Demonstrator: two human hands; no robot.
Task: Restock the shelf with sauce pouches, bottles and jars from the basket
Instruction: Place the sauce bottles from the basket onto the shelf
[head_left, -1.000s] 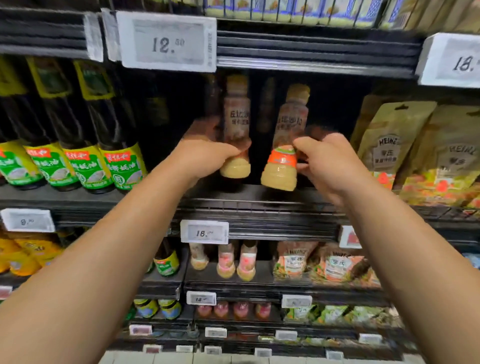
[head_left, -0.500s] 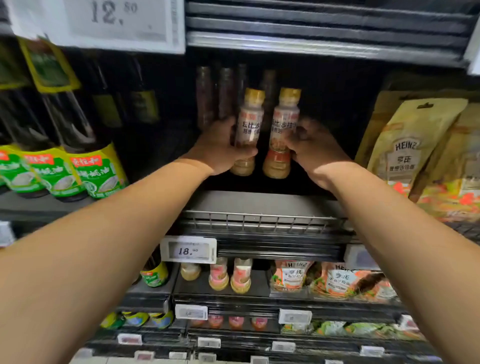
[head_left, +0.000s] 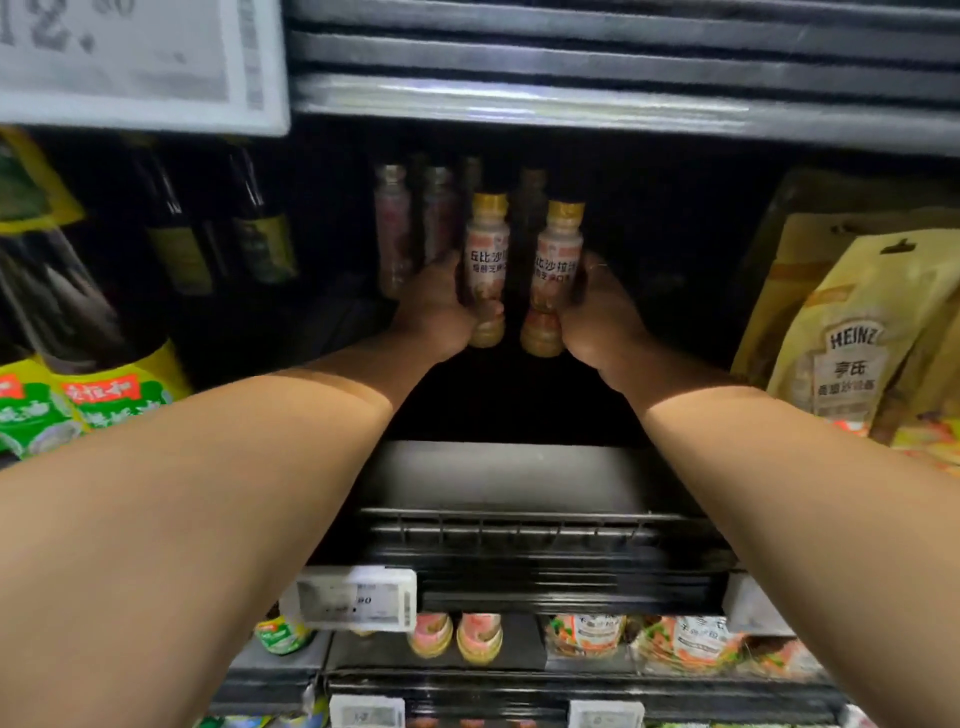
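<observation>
Left hand (head_left: 434, 312) wraps left bottle (head_left: 485, 270) | right hand (head_left: 602, 317) wraps right bottle (head_left: 556, 280) | both upright, deep from the shelf (head_left: 519, 478) front edge, rear row just behind

arms – bare, no sleeves | hands – bare, no gloves

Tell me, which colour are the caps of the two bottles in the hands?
Golden yellow, on both the left bottle and the right bottle; the head view shows them.

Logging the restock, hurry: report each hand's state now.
Left hand: closed around left dressing bottle.
Right hand: closed around right dressing bottle.
</observation>
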